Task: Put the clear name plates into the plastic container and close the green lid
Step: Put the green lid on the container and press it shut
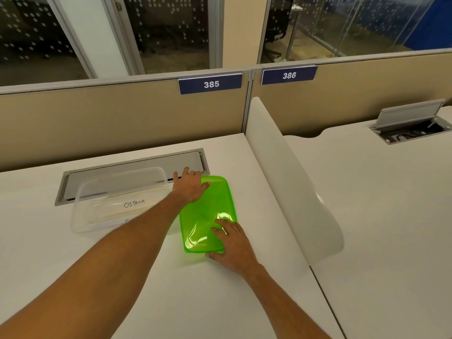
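Now the green lid (208, 214) lies flat on the white worktop (171, 289), just to the right of the clear plastic container (117, 199), which sits at about ten o'clock from the lid with its far side over the grey cable hatch (137, 167). Clear name plates (115, 209), one with "OSTRICH" handwritten on it, already lie inside the container; I can see none left out on the worktop.

The left hand (189, 185) rests spread on the lid's far-left corner, at eleven o'clock, fingers flat rather than curled. The right hand (233, 241) lies on the near-right corner, at five o'clock, with the thumb at the near edge; its grip looks loose, not yet clenched on the rim. Neither hand seems to have lifted the lid.

The step in hand looks like picking the lid up. To do it well, hook fingertips under opposite corners, raise it level, carry it left over the container, line up the long sides, then press round the rim until every corner seats. The thin lid may flex, so support both ends.
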